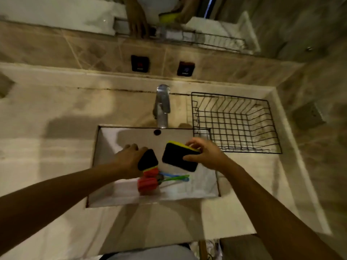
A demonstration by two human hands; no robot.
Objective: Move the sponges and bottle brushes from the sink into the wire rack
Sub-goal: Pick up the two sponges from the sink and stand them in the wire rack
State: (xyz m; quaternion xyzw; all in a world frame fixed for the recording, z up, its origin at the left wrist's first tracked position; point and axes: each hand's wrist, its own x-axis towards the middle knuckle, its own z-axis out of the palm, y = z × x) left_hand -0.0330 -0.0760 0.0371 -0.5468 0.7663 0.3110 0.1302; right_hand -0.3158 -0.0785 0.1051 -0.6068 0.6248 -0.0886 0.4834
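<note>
My right hand (pixel 204 153) grips a black-and-yellow sponge (pixel 178 159) by its right edge, held above the white sink (pixel 112 196). My left hand (pixel 129 158) holds a second black-and-yellow sponge (pixel 148 159) over the sink's left half. Below them, on the sink floor, lie two bottle brushes with red foam heads (pixel 147 182) and blue and green handles (pixel 176 178). The black wire rack (pixel 236 122) stands on the counter to the right of the sink, with nothing in it.
A chrome tap (pixel 162 106) rises behind the sink, just left of the rack. A stone counter (pixel 47 128) surrounds the sink. Tiled walls close in behind and on the right. A mirror (pixel 56 12) above reflects the hands and rack.
</note>
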